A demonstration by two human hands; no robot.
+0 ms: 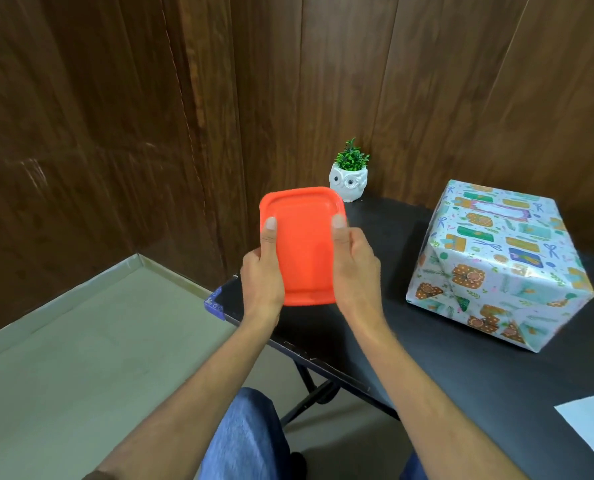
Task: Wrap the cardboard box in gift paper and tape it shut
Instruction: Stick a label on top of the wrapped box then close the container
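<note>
Black table (461, 393): the right and near parts are cut off by the frame; the left corner is in view.

Wrapped box (496, 265): sits on the table's right half, well apart from both hands. Fully covered in patterned gift paper, so no cardboard shows. A folded end with diagonal creases faces the camera; the far sides and base are hidden. It looks close to cubic, so the long axis cannot be told. Tape is too fine to make out.

Orange lid (302, 244): held above the table's left corner, long axis pointing away from the person. Its underside is hidden.

Left hand (262, 275) and right hand (356, 268): each grips a long edge, thumb on top, the other fingers hidden beneath.

Owl planter (349, 181): upright at the far edge.

White paper (593, 424): lies flat, clipped by the right frame edge.
</note>
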